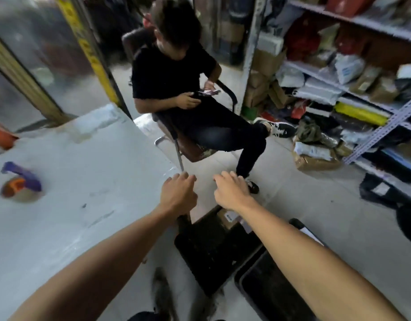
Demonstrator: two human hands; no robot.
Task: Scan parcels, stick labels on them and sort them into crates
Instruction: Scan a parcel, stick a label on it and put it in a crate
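Shelves point(338, 84) of parcels line the room; both the left hand point(179, 192) and right hand point(231, 189) hang loosely curled, holding nothing, above the dark crate point(213, 251). Reach down and grip its boxed parcel point(227, 217) squarely.

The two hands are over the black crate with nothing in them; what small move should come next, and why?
Probably lower the right hand into the black crate to take the brown parcel beneath it. Both it and the left hand hold nothing, and that parcel lies nearest.
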